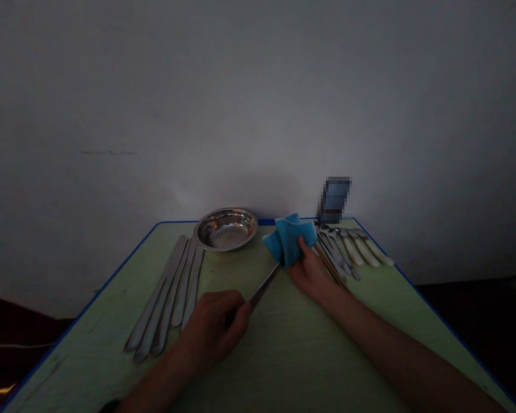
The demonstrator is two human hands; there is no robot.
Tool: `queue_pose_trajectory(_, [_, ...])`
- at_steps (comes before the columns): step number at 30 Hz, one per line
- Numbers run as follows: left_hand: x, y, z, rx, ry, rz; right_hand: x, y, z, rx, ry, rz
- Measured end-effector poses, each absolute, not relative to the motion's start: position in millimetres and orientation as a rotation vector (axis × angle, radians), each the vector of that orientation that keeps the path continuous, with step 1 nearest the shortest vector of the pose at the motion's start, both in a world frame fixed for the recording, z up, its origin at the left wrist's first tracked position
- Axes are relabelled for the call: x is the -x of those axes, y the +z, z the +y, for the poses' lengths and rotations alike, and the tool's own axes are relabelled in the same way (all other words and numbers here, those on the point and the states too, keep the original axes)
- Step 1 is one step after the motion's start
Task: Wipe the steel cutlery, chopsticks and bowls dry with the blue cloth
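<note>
In the head view, my left hand (221, 321) is closed around the near end of a metal table knife (264, 287), which slants up and to the right. The knife's far end is hidden inside a folded blue cloth (290, 238). My right hand (312, 269) grips this cloth around the knife, thumb on top. Left of my left hand lie several long metal table knives (167, 304), roughly side by side. Behind the hands stands a shiny, shallow metal bowl (226, 230).
On the right of the green table (284, 355) lie several metal pieces of cutlery (336, 255), thin brown chopsticks (329, 268) and several pale-handled utensils (365, 249). A pixelated upright device (335, 201) stands at the back, against the wall (258, 103).
</note>
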State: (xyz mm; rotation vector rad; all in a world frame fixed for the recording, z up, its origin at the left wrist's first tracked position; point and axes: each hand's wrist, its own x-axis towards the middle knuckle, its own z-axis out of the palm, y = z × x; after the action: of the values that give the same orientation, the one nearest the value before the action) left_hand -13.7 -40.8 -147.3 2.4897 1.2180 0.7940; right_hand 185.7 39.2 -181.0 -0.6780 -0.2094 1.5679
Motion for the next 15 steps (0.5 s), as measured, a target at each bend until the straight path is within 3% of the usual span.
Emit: queue_pose_trajectory(15, [10.4,-147.4,-32.2,-2.141,0.623,1.439,-183.8,-179.2,27.5,0.651,1.765,-0.566])
